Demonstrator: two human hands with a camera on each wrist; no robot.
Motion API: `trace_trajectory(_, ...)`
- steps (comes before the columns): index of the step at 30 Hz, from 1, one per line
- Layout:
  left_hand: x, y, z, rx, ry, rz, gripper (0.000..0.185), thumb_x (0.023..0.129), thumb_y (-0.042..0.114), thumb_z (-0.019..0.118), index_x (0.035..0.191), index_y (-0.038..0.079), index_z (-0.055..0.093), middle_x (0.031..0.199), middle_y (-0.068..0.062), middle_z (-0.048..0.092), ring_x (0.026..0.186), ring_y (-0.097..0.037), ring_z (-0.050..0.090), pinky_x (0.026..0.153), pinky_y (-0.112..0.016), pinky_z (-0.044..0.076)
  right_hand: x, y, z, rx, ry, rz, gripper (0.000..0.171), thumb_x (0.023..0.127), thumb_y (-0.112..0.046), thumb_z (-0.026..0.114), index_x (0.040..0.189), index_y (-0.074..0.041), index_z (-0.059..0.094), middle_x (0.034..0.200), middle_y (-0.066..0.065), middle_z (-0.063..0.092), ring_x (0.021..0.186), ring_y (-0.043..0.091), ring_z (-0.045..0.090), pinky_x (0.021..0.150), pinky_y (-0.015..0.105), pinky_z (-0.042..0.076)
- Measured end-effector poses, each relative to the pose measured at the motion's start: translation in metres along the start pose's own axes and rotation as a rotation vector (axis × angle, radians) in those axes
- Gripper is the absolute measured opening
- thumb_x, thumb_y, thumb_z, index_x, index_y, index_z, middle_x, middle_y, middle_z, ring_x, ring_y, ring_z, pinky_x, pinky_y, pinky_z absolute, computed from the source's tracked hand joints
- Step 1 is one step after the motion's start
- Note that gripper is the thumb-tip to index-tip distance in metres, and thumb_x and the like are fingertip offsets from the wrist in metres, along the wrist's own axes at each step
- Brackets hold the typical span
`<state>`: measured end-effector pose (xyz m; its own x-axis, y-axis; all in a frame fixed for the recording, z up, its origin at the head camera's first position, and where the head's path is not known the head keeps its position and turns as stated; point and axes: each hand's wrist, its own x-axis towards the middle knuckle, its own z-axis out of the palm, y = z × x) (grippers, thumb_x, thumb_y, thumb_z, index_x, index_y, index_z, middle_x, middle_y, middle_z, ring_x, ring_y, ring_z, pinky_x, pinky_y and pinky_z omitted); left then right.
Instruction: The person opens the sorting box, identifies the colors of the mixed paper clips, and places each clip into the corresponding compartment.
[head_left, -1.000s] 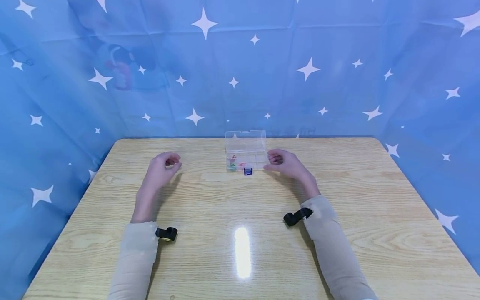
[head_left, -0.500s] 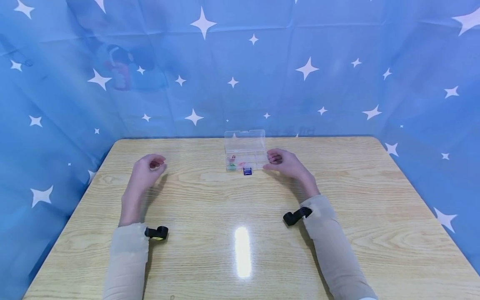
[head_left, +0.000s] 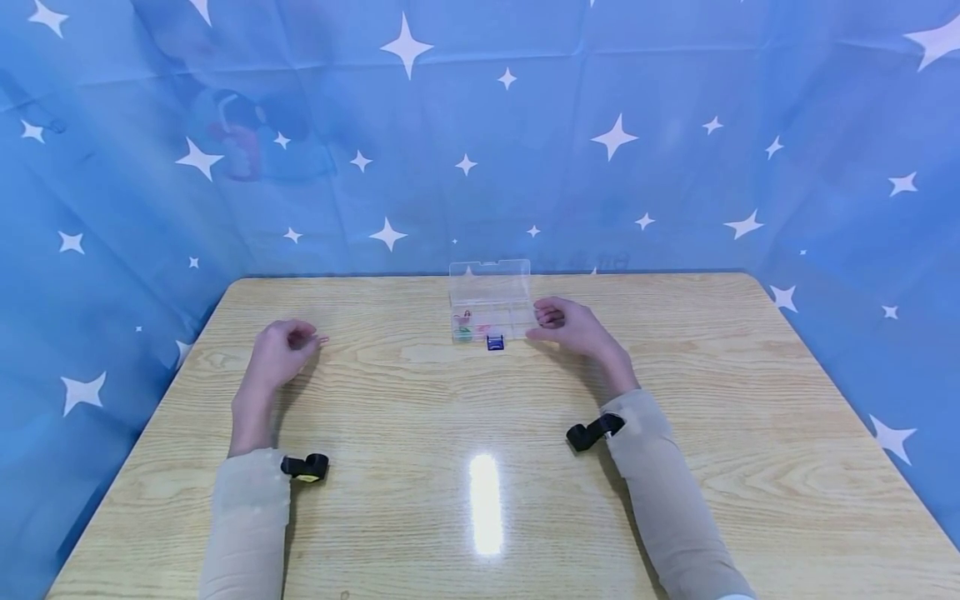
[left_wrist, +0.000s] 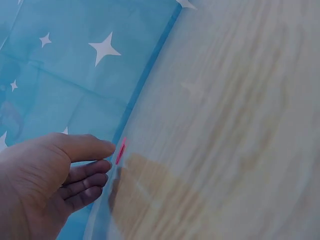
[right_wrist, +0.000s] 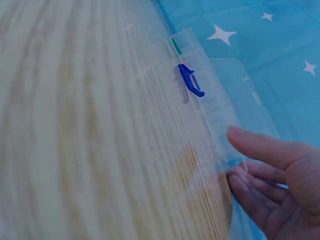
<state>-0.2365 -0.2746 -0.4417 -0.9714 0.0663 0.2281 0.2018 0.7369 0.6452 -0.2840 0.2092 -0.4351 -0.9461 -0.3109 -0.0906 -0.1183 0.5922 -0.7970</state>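
A clear plastic compartment box (head_left: 517,321) stands lid up near the table's back edge. My right hand (head_left: 572,325) holds its right end, thumb in front and fingers curled behind; in the right wrist view the thumb (right_wrist: 265,147) lies against the box. Red, pink and green small pieces (head_left: 463,333) show in the left compartments. A small blue latch-like piece (right_wrist: 190,80) is at the box's front wall. Left of the box, my left hand (head_left: 279,350) pinches a thin pink piece (left_wrist: 121,151) at the fingertips; its kind is too small to tell, and the index finger is mostly hidden.
The wood-grain table (head_left: 420,450) spreads around both arms, with a bright light reflection (head_left: 485,504) in front. A blue star-patterned cloth (head_left: 540,125) hangs directly behind the table. Black wrist cameras (head_left: 596,432) sit on both sleeves.
My left hand has moved left, away from the box, and slightly toward me. The pink piece now shows beyond its fingertips. My right hand and the box have stayed in place.
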Motion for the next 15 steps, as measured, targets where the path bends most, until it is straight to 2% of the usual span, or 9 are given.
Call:
trace_trajectory(5, -0.0009, -0.0033, 0.0000, 0.025, -0.029, -0.010, 0.021, 0.096, 0.003, 0.066, 0.110, -0.012, 0.066, 0.105, -0.030, 0.062, 0.094, -0.040, 0.060, 0.081, -0.052, 0.050, -0.0003, 0.0001, 0.0002, 0.004, -0.002, 0.002, 0.064, 0.092, -0.026, 0.078, 0.143, -0.001, 0.050, 0.125, 0.015, 0.060, 0.116, 0.030, 0.057, 0.103, 0.042, 0.047)
trace_trajectory(15, 0.0009, -0.0044, 0.0008, 0.051, -0.061, -0.074, 0.016, 0.098, 0.006, 0.065, 0.105, -0.008, 0.068, 0.104, -0.026, 0.061, 0.090, -0.035, 0.059, 0.077, -0.045, 0.048, 0.0003, 0.0016, -0.0001, 0.001, 0.000, -0.005, 0.063, 0.092, -0.026, 0.077, 0.143, -0.001, 0.050, 0.125, 0.015, 0.060, 0.116, 0.030, 0.058, 0.102, 0.043, 0.047)
